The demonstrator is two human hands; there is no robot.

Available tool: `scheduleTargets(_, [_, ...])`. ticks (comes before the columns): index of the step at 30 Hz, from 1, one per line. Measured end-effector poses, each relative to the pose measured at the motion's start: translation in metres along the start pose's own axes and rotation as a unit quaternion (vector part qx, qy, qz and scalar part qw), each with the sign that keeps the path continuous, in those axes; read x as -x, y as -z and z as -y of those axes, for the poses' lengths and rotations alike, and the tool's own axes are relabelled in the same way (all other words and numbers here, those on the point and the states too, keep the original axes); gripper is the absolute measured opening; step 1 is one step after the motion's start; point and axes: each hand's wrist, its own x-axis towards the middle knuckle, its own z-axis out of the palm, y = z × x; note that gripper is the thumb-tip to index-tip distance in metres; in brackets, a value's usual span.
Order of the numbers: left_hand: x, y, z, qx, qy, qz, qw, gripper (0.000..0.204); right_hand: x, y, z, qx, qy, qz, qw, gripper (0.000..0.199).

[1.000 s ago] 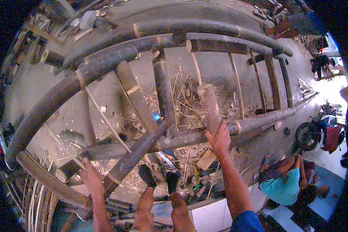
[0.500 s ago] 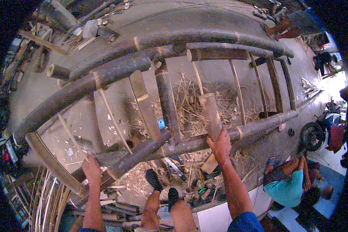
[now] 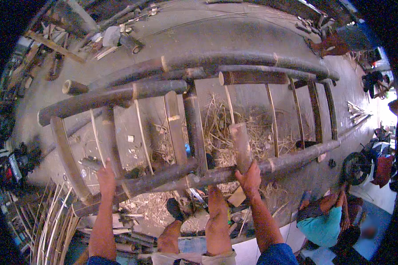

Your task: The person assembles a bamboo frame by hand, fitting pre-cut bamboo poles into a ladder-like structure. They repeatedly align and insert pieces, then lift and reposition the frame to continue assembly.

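Observation:
A long ladder-like frame of dark bamboo stretches before me, its left section (image 3: 115,99) set at a slight angle to the right section (image 3: 292,162). My left hand (image 3: 106,179) is closed on the near side of the left section, by the lower end of a thin slat (image 3: 99,137). In my right hand (image 3: 250,178) is a short, thick bamboo piece (image 3: 240,139), held upright-looking by its lower end over the near rail. Wide bamboo crosspieces (image 3: 192,123) join the rails. My left fingers are partly hidden.
Shavings and bamboo strips (image 3: 223,110) litter the floor under the frame. Split bamboo sticks (image 3: 48,216) stand at lower left. Another person in a turquoise shirt (image 3: 323,221) sits at lower right, near a motorbike wheel (image 3: 357,168). Bamboo offcuts (image 3: 130,43) lie at the far left.
The frame's left section has swung away from me and turned clockwise, my left hand moving with it. My right hand still holds the bamboo piece, slightly lower. My right leg has shifted.

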Motion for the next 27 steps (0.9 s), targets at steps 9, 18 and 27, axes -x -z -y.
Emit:
scheduleTargets(9, [-0.024, -0.012, -0.001, -0.078, 0.033, 0.057, 0.995, 0.078, 0.004, -0.005, -0.012, -0.022, 0.036, -0.001, 0.999, 0.099])
scheduleTargets(18, [-0.005, -0.009, -0.009, -0.078, 0.098, 0.028, 0.992, 0.074, -0.010, 0.010, -0.025, -0.128, 0.030, 0.075, 0.989, 0.099])
scheduleTargets(27, [0.013, -0.014, -0.030, -0.034, 0.076, 0.017, 0.996, 0.067, -0.050, 0.097, 0.068, -0.048, 0.254, 0.175, 0.950, 0.097])
